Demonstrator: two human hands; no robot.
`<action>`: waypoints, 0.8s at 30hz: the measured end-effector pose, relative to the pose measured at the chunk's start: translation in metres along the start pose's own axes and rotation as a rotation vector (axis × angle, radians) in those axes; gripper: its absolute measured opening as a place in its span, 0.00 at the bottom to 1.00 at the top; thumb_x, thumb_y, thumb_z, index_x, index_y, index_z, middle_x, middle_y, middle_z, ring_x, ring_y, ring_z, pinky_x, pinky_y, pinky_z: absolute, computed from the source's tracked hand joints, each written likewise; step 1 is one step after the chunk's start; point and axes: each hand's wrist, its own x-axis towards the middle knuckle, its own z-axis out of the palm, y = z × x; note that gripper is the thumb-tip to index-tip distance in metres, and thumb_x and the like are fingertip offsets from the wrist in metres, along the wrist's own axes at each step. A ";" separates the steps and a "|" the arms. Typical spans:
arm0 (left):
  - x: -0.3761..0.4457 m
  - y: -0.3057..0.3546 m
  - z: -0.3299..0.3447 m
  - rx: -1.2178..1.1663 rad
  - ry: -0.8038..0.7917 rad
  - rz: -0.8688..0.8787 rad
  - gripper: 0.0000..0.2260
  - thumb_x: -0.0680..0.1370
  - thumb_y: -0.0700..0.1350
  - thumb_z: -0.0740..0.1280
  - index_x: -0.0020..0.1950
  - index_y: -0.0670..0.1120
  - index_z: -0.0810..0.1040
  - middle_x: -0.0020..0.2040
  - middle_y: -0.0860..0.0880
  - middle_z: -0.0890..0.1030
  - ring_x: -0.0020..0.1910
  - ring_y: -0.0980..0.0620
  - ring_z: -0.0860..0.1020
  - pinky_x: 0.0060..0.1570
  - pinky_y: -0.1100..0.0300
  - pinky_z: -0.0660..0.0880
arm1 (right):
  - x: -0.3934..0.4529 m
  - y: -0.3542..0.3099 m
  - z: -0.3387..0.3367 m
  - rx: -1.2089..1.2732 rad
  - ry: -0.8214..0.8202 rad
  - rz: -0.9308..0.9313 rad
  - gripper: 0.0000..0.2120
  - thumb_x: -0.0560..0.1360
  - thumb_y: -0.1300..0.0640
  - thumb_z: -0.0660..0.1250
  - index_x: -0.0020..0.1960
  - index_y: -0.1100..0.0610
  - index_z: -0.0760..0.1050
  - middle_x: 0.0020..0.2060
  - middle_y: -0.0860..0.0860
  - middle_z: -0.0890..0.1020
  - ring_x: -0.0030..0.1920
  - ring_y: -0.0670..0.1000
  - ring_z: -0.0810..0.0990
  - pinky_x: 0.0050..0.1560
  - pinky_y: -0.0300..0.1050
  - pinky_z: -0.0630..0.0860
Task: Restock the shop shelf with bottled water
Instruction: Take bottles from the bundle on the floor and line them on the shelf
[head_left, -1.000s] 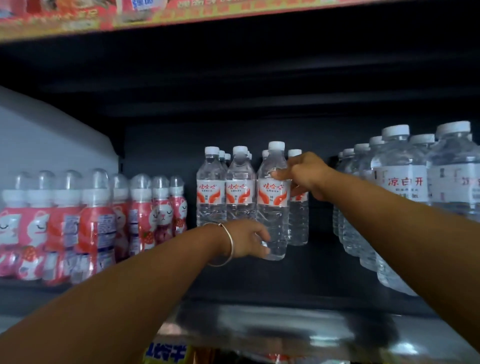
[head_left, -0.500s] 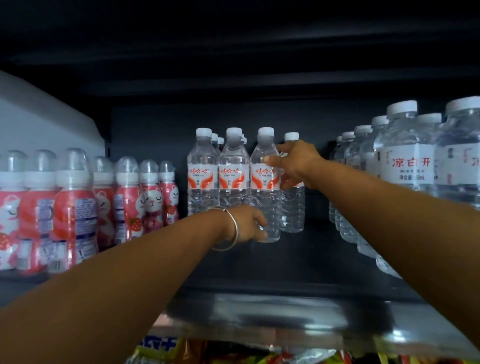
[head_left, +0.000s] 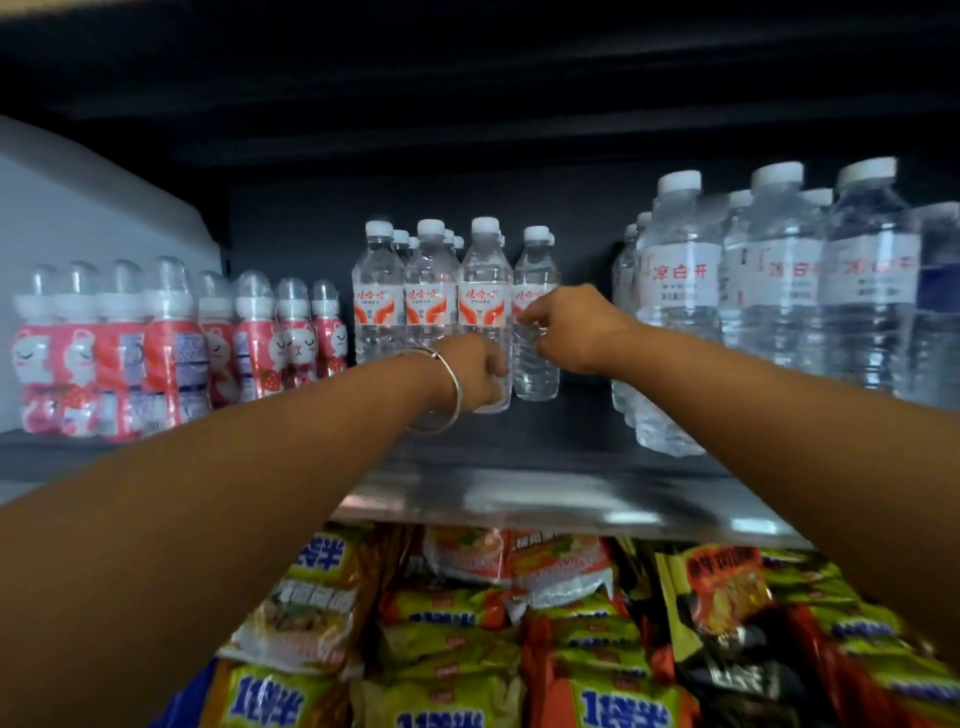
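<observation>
Both hands reach mid-frame: left hand (head_left: 480, 374) grips a water bottle (head_left: 483, 291)'s base, right hand (head_left: 571, 327) pinches its neighbour (head_left: 535, 270).

Both hands (head_left: 480, 371) on water bottles (head_left: 484, 291)

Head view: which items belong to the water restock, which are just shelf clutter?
Job:
- red-label water bottles, front one held low by the left hand
- right hand at the rightmost bottle
- shelf

Not in play:
- pink cat bottles
- large water bottles
- noodle packets
</observation>
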 end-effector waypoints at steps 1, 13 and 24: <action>-0.009 0.010 -0.001 0.020 0.021 -0.001 0.14 0.77 0.40 0.64 0.62 0.43 0.75 0.61 0.44 0.77 0.60 0.45 0.75 0.61 0.58 0.72 | -0.015 0.003 -0.003 -0.034 -0.004 -0.024 0.18 0.76 0.64 0.62 0.65 0.56 0.74 0.63 0.56 0.76 0.61 0.55 0.76 0.60 0.44 0.72; -0.149 0.116 0.065 0.102 0.034 0.018 0.22 0.70 0.44 0.71 0.62 0.42 0.72 0.60 0.42 0.74 0.60 0.42 0.72 0.59 0.55 0.70 | -0.221 0.064 -0.005 -0.155 -0.043 -0.171 0.16 0.71 0.64 0.64 0.59 0.59 0.74 0.51 0.60 0.80 0.52 0.62 0.78 0.49 0.53 0.78; -0.259 0.129 0.277 0.004 -0.290 -0.069 0.25 0.71 0.44 0.72 0.65 0.47 0.68 0.64 0.43 0.67 0.64 0.41 0.68 0.64 0.46 0.67 | -0.390 0.160 0.132 -0.110 -0.366 -0.014 0.20 0.73 0.60 0.67 0.64 0.60 0.71 0.57 0.60 0.79 0.57 0.61 0.76 0.53 0.55 0.75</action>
